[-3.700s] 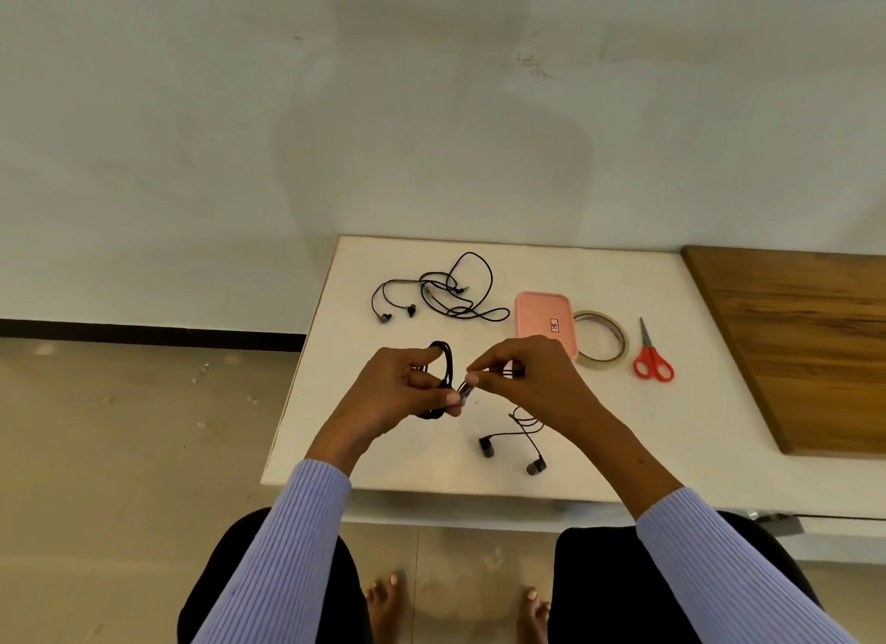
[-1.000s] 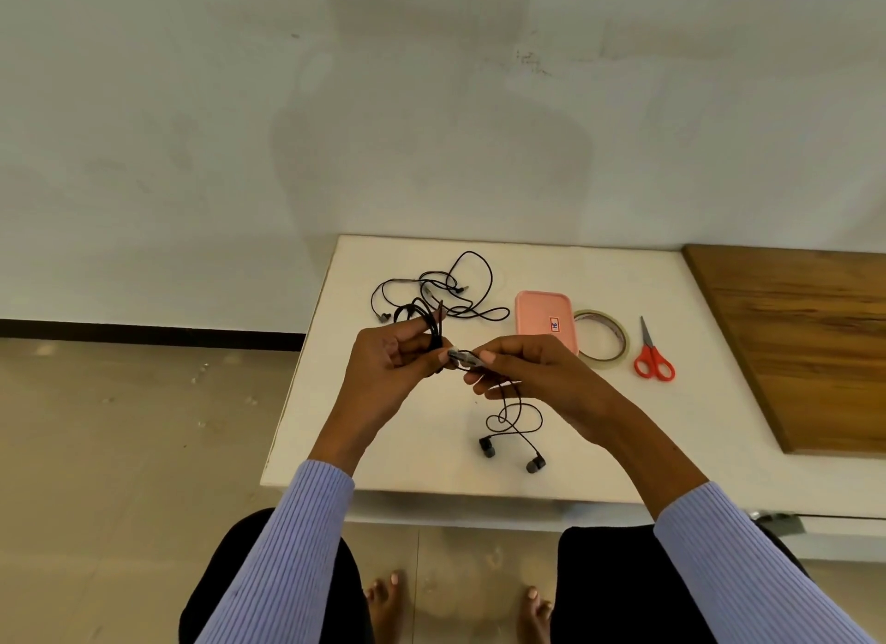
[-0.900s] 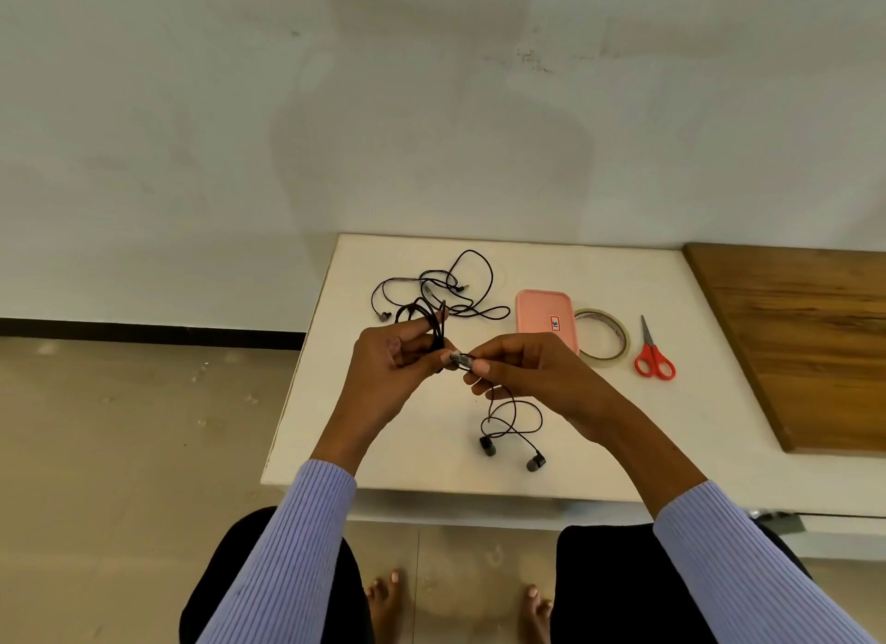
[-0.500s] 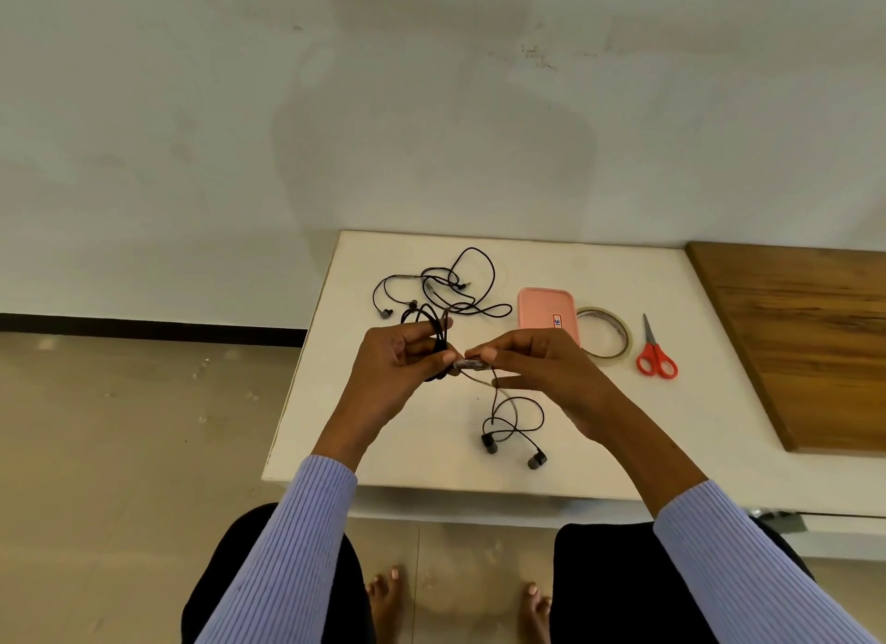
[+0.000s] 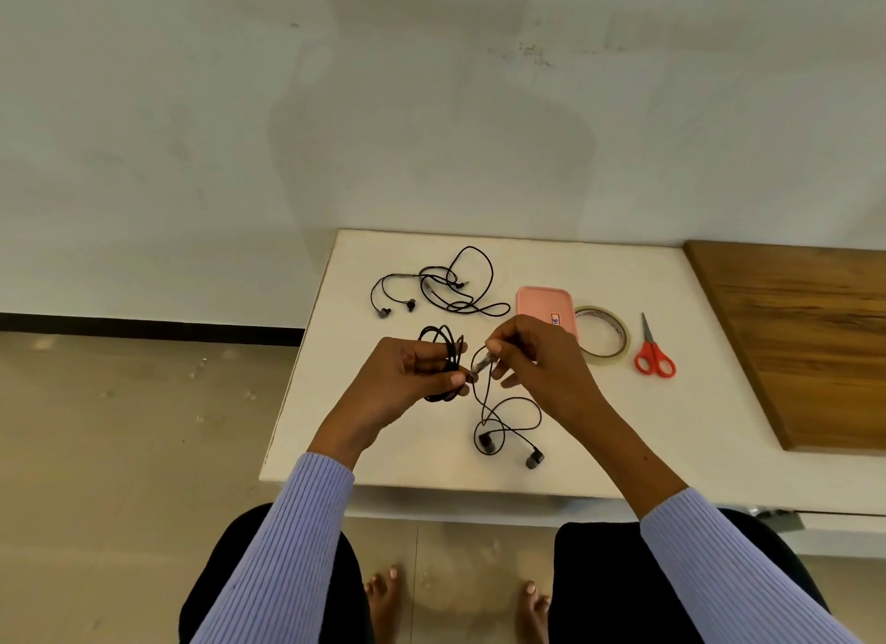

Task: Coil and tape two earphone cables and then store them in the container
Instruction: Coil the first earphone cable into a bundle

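While the left hand point(image 5: 402, 379) is gripping a coiled earphone cable point(image 5: 443, 363), the right hand point(image 5: 537, 360) is pinching its inline piece point(image 5: 481, 364) just beside the coil. Two earbuds point(image 5: 510, 451) are lying on the surface point(image 5: 671, 427) below the coil.

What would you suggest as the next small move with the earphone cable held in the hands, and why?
Probably one more wrap: the right hand carries its pinched stretch around the coil that the left hand holds. A loose tail with both earbuds lies on the table, so taping seems premature.
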